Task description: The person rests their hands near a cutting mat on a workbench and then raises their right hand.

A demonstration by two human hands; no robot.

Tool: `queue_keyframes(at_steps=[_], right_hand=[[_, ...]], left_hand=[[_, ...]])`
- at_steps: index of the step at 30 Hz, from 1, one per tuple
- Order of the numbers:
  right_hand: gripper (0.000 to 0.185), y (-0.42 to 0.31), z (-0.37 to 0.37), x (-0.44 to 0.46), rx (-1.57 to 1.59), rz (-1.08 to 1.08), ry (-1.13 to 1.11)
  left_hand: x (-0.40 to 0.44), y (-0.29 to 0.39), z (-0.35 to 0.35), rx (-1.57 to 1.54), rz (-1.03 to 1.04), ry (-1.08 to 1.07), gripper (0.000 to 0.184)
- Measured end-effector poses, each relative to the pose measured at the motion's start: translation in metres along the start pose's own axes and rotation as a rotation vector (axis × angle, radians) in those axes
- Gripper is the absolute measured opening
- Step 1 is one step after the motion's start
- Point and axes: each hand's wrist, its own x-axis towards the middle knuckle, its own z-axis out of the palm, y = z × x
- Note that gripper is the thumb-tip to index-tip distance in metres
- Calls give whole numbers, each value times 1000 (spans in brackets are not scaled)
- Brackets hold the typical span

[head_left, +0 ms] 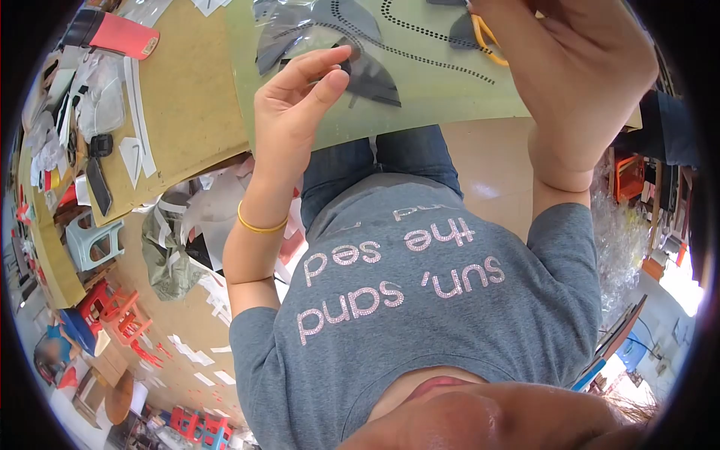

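Note:
My left hand (289, 112), with a gold bangle (262, 225) at the forearm, is raised over the near edge of the green work surface (450, 105). Its thumb and forefinger are bent but apart, and nothing shows between them. Beneath and beyond it lie dark grey cut pieces (375, 79), partly under clear plastic (289, 26). Rows of black dots curve across the surface. My right hand (592, 75) is close to the camera at the upper right, its fingers mostly cut off by the frame. A yellow loop like a scissors handle (487, 37) shows beside it; whether I hold it is unclear.
A tan table (195, 90) on the left bears a red-pink bottle (124, 35), white strips (139, 120), a black phone-like object (98, 184) and plastic bags. Below stand a light blue stool (94, 244) and a sack (165, 255). A person (56, 349) is far off at lower left.

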Motion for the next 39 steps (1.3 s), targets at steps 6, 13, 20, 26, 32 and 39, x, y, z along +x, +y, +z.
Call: queue_keyframes(at_steps=[6, 13, 20, 26, 32, 39], right_hand=[[22, -6, 2, -25, -6, 80, 71], [35, -17, 2, -40, -67, 168, -195], [50, 28, 46, -90, 438, 737, -492], [69, 45, 73, -106, 520, 859, -460], [71, 57, 86, -125, 553, 939, -467], [70, 62, 89, -136, 493, 932, -486]], left_hand=[[-3, 7, -4, 242, 164, 48, 12], [-24, 29, -13, 896, 311, 214, 9], [-23, 17, -28, 972, -100, 164, 15], [-11, 7, -35, 916, -269, 197, 25], [0, -4, -49, 890, -294, 132, 20], [6, -11, -52, 892, -330, 79, 17]])
